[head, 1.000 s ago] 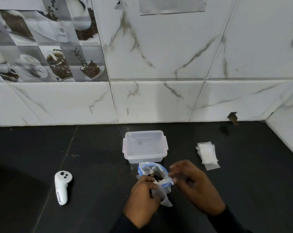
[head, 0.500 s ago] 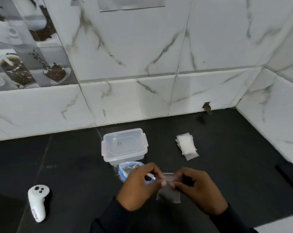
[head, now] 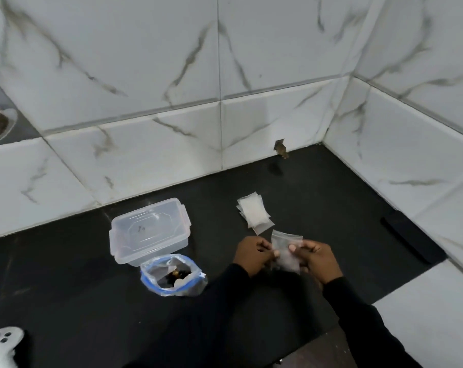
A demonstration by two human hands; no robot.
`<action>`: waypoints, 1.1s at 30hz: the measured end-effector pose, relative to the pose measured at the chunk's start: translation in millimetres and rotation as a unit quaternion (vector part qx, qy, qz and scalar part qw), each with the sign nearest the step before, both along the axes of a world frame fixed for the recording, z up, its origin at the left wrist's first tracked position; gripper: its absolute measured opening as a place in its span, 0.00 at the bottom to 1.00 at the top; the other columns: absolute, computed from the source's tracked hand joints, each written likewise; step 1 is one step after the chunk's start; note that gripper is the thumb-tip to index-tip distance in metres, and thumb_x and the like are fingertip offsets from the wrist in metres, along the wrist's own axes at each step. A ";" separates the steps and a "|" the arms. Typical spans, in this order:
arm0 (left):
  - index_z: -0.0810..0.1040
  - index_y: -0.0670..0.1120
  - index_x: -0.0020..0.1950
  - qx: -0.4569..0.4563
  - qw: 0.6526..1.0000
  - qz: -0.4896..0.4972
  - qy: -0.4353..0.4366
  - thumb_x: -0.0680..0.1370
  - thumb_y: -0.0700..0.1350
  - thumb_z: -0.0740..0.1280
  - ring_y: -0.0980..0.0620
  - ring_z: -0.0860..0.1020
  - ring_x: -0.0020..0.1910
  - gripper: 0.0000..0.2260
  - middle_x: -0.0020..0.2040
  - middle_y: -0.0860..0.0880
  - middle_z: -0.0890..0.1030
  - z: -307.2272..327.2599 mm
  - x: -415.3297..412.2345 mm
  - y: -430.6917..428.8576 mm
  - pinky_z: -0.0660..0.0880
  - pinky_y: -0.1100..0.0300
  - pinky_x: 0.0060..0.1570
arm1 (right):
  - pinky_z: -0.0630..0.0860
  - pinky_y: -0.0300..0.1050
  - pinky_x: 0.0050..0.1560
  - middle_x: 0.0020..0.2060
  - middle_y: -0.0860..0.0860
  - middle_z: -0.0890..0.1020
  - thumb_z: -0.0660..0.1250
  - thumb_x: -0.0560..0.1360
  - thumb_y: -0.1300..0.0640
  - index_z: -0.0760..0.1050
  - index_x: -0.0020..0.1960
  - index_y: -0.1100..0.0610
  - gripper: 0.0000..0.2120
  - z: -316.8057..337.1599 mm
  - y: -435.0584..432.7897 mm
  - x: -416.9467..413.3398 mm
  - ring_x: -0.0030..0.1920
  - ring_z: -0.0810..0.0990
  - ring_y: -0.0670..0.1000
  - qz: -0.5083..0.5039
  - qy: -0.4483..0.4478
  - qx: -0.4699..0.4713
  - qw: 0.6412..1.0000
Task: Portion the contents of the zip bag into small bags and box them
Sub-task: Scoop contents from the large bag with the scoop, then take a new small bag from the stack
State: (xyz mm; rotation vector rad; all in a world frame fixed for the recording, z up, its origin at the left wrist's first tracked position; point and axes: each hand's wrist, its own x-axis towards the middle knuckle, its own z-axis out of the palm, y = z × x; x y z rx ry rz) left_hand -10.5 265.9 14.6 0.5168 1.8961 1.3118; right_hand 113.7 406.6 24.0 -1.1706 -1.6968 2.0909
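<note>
A small clear bag point(head: 286, 248) is held up above the black counter, pinched on its left edge by my left hand point(head: 253, 254) and on its right edge by my right hand point(head: 315, 257). The blue-rimmed zip bag point(head: 173, 274) stands open on the counter to the left of my hands, with dark pieces inside. Behind it sits a clear plastic box point(head: 149, 229) with its lid on. A small stack of empty clear bags point(head: 254, 216) lies just beyond my hands.
A white controller point(head: 2, 346) lies at the bottom left. Marble-tiled walls close the counter at the back and right. A dark flat object point(head: 411, 240) lies along the right wall. A pale surface point(head: 432, 309) adjoins the counter at the lower right.
My hands have moved right, away from the zip bag, carrying a small clear bag between them. The zip bag now stands free on the counter. The view has swung to the right.
</note>
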 end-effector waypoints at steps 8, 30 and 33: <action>0.77 0.43 0.32 -0.110 0.994 0.015 -0.009 0.74 0.37 0.73 0.54 0.78 0.21 0.11 0.29 0.44 0.81 -34.3 0.4 68.8 0.77 0.63 0.26 | 0.80 0.43 0.31 0.44 0.66 0.84 0.73 0.73 0.64 0.79 0.48 0.69 0.09 -39.8 60.2 -14.0 0.34 0.82 0.53 -0.031 -0.124 0.072 0.989; 0.71 0.45 0.50 -0.090 0.966 0.239 -0.049 0.74 0.41 0.72 0.48 0.78 0.30 0.11 0.46 0.40 0.82 -30.8 -70.6 33.8 0.81 0.57 0.30 | 0.77 0.46 0.46 0.33 0.52 0.80 0.76 0.70 0.56 0.74 0.30 0.56 0.14 -29.0 42.7 -172.0 0.43 0.81 0.55 0.142 -0.230 0.281 0.921; 0.72 0.47 0.46 -0.073 0.951 0.301 -0.017 0.74 0.49 0.73 0.48 0.81 0.35 0.11 0.41 0.46 0.81 -28.2 -71.9 30.4 0.83 0.50 0.43 | 0.74 0.42 0.44 0.35 0.51 0.82 0.75 0.70 0.59 0.78 0.36 0.60 0.08 -18.9 35.2 -160.9 0.44 0.81 0.52 0.125 -0.166 0.258 0.944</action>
